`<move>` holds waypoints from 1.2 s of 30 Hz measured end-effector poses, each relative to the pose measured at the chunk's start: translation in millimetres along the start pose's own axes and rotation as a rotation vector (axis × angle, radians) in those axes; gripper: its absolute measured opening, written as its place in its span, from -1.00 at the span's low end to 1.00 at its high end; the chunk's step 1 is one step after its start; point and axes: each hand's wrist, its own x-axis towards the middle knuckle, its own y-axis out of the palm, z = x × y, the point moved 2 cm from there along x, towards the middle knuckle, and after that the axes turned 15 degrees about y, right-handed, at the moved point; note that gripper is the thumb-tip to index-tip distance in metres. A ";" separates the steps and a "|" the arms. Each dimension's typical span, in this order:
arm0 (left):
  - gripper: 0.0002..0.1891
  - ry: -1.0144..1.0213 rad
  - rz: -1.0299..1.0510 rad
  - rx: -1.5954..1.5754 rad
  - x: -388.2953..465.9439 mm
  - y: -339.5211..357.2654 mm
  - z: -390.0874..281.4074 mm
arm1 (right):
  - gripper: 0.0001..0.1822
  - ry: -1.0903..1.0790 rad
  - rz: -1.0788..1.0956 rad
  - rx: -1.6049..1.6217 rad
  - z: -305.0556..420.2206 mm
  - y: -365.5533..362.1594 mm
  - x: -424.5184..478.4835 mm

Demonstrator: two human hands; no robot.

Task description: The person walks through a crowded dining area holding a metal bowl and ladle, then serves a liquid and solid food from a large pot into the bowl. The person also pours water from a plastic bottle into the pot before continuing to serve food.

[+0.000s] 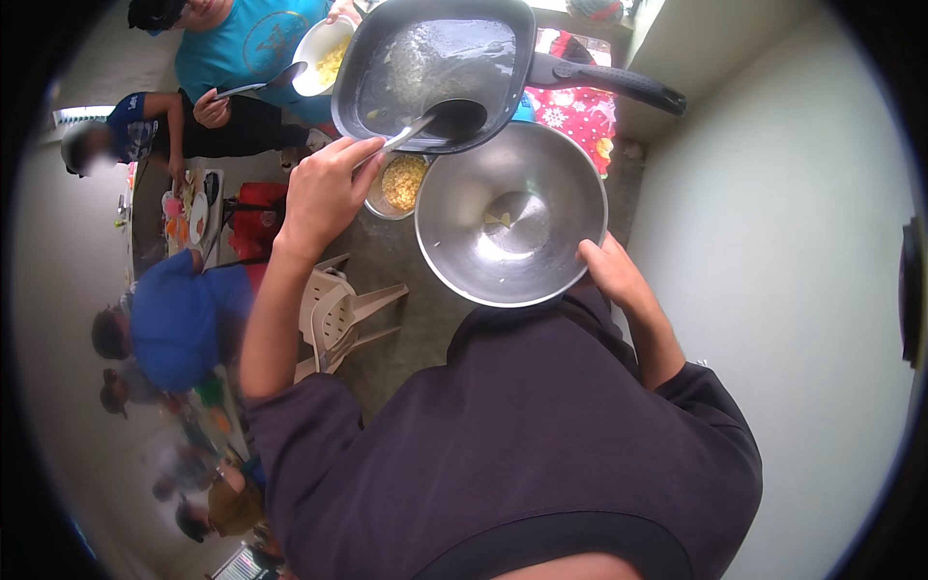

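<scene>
My left hand [326, 192] grips the pale handle of a ladle [453, 122], whose dark head rests inside a square dark frying pan [435, 61]. A shiny clear liquid, perhaps oil, covers part of the pan's base. The pan's black handle [616, 81] points right, with no hand of mine on it. Just below the pan, my right hand [616, 268] pinches the rim of a large stainless steel mixing bowl [464, 239]. A few small pale yellow scraps [498, 220] lie at the bowl's bottom.
A container of chopped yellow food [404, 183] stands beside the bowl. Opposite, a person in turquoise [246, 43] holds a white bowl [310, 72] and a ladle [290, 74]. A beige plastic chair [337, 319] is at left; a wall [768, 290] rises at right. Other people work farther left.
</scene>
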 end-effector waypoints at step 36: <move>-0.74 -0.117 0.004 -0.185 12.2 13.2 -2.6 | -0.72 0.089 0.061 0.113 30.3 -6.6 -27.8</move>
